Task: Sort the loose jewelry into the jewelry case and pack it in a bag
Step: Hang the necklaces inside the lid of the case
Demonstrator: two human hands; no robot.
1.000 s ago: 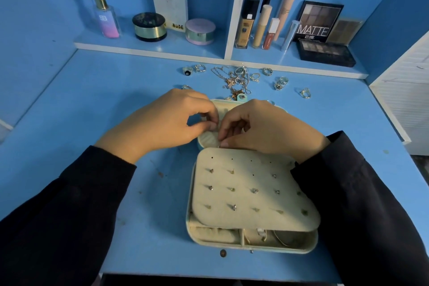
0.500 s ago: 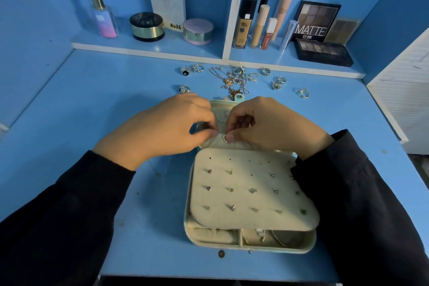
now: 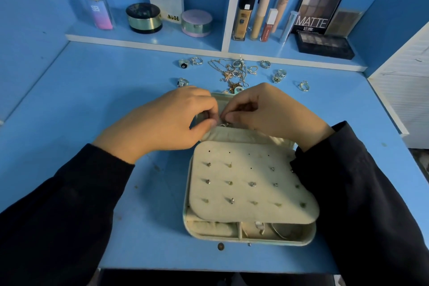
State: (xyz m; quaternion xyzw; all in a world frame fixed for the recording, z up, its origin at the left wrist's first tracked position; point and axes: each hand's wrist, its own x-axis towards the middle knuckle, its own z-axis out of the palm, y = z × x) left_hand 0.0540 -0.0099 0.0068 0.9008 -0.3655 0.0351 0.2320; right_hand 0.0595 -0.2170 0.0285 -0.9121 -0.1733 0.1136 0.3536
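The case [image 3: 246, 240] has a pale, smooth shell. Its pad [image 3: 250, 174] is soft matt cloth, suede-like, set with shiny metal studs [image 3: 252, 184]. A small piece [image 3: 224, 124] pinched between the fingers [image 3: 210, 122] of both hands glints like metal. At 12 o'clock, rings [image 3: 278, 75] and chains [image 3: 229, 72] are bright metal, silver and gold toned. The bench [image 3: 92, 90] is smooth blue paint, faintly glossy and scuffed. The sleeves [image 3: 58, 204] are dark matt cloth. At 11 o'clock, a clear glossy bottle [image 3: 98, 7] has a metal cap.

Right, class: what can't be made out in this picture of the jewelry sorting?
Head view:
Type of small silver piece pinched by left hand and right hand: fingers hide it.
Compartments of pale-green jewelry case: beige earring panel covers most.
Count of tangled metal chains: too small.
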